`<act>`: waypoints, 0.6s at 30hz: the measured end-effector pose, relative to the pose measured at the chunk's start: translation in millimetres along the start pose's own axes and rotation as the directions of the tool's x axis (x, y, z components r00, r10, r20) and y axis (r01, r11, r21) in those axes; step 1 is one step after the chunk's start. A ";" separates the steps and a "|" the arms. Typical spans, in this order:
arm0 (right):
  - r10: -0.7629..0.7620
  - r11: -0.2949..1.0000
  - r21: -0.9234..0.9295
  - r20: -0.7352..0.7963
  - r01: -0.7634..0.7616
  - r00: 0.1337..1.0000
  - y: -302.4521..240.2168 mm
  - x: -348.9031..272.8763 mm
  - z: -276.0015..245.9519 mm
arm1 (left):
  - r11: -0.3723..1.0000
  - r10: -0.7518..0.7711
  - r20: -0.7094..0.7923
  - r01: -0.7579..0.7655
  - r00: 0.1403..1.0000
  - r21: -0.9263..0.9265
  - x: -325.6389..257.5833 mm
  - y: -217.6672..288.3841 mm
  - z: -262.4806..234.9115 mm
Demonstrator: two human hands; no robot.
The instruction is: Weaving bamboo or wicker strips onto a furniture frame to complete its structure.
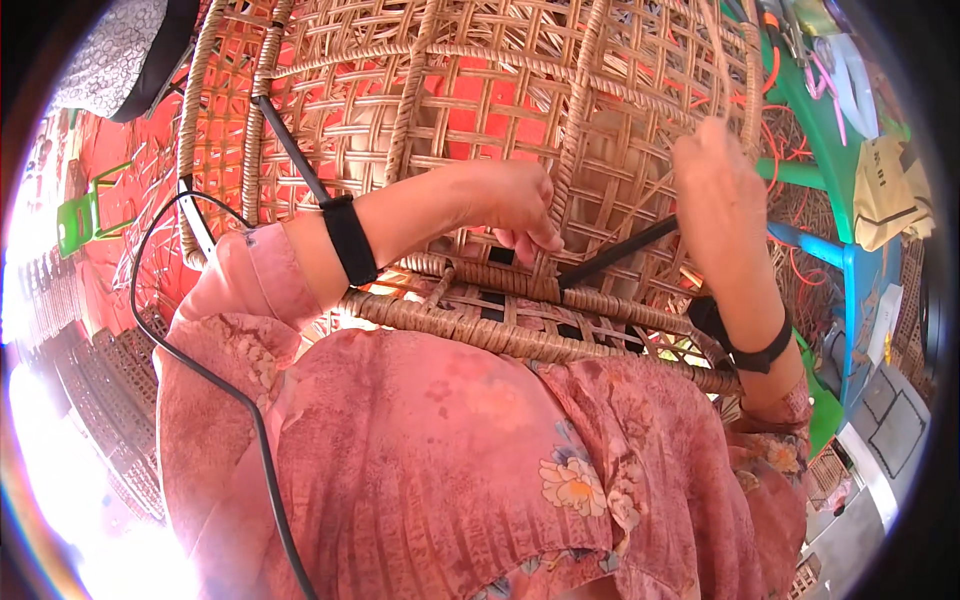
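A large woven rattan panel (415, 115), with wrapped ribs and open lattice, stretches in front of my body. My left hand (515, 205) is at its lower middle, fingers curled in beside a wrapped rib (575, 130). What those fingertips pinch is hidden by the hand. Raised at the panel's right side, my right hand (718, 190) is closed around a thin rattan strand (718, 60) that runs upward from the fist. Below my hands lies a thick wrapped rattan rim (470, 328). Each wrist wears a black strap.
Dark bars (292, 150) cross the weave. A black cable (215, 375) hangs along my left side. At the right stand a green table (815, 130) with tools, a blue stool (855, 290) and a beige cloth bag (888, 195). A green chair (80, 222) is at far left.
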State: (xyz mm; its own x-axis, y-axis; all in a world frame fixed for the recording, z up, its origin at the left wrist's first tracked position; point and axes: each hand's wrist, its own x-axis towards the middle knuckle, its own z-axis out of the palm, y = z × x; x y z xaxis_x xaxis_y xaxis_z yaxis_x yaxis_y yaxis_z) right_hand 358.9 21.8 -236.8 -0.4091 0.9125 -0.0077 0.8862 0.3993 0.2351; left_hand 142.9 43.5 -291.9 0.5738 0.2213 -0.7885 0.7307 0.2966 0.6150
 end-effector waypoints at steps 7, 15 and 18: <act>0.181 0.983 -0.021 -0.128 -0.185 0.975 24.3 6.9 4.8 | 1.000 0.005 0.017 -0.005 1.000 -0.008 4.7 -1.4 -1.7; 0.293 0.923 0.353 -0.382 -0.154 0.877 38.3 12.3 -14.2 | 0.990 0.135 0.168 -0.140 0.977 0.021 17.0 -15.3 -7.7; 0.450 0.340 0.899 0.103 -0.276 0.887 24.3 -4.2 33.5 | 0.994 0.080 0.133 -0.089 0.988 0.061 9.9 0.7 -8.6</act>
State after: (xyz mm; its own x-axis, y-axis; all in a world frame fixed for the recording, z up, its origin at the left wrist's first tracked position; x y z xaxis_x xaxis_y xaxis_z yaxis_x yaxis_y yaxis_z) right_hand 389.5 30.7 -263.6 0.0577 0.9983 -0.0008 0.6104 -0.0360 -0.7913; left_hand 145.9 53.8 -299.4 0.6747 0.1183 -0.7285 0.6980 0.2187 0.6819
